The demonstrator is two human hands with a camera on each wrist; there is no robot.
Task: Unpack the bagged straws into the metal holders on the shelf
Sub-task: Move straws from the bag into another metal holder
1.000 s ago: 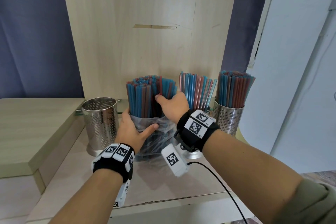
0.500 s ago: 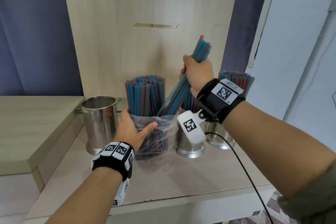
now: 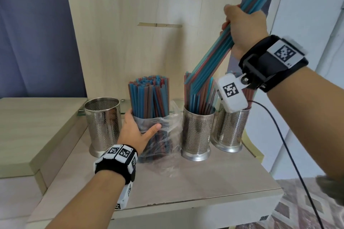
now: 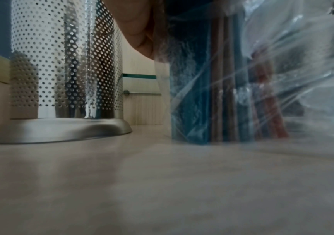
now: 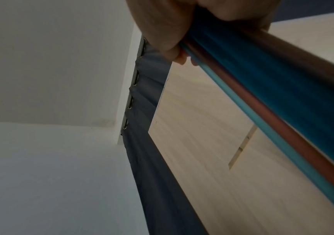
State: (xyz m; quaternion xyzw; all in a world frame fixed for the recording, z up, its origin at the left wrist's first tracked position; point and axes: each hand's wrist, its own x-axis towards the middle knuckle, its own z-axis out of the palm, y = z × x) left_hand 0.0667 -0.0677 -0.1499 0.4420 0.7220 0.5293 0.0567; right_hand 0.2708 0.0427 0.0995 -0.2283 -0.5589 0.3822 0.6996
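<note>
A clear plastic bag [image 3: 163, 132] of blue and red straws [image 3: 149, 96] stands upright on the shelf; my left hand [image 3: 137, 130] grips it around the middle. My right hand [image 3: 242, 28] grips a tilted bundle of straws [image 3: 214, 57] high above the shelf, its lower ends over the middle metal holder [image 3: 197, 132], which has straws in it. An empty metal holder [image 3: 102, 122] stands to the left of the bag. In the left wrist view the bag [image 4: 242, 95] and the empty holder [image 4: 61, 71] are close. In the right wrist view fingers [image 5: 172, 31] wrap the bundle [image 5: 262, 95].
A third perforated holder [image 3: 230, 128] with straws stands at the far right, partly behind my right wrist camera. A wooden back panel [image 3: 149, 24] rises behind the shelf [image 3: 186, 182]. A raised wooden step [image 3: 28, 126] lies to the left. A black cable [image 3: 290, 154] hangs from my right wrist.
My right hand has pulled a bundle of straws out of the bag and lifted it up and to the right, over the middle holder. The left hand stays on the bag.
</note>
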